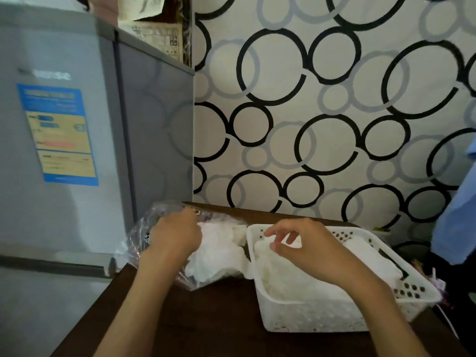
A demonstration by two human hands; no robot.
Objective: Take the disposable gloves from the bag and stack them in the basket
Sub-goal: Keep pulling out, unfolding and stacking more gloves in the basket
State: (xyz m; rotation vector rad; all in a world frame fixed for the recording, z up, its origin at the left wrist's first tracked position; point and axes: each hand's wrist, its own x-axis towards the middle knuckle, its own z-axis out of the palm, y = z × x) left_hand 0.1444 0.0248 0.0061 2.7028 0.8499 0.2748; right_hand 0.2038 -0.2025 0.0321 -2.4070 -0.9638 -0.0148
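Gloves (296, 276) are already stacked in the basket (309, 318); more are left in the bag (144, 238), pinched by the left hand (175, 235); the right hand (306, 243) is loosely spread.

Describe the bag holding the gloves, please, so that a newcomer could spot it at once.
Find the dark wooden table beside the grey fridge. At its far left corner, left of the white perforated basket, lies the bag: clear, crinkled plastic, unlike the rigid basket.

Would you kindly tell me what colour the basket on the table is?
The basket is white plastic with small perforations, as the head view shows.
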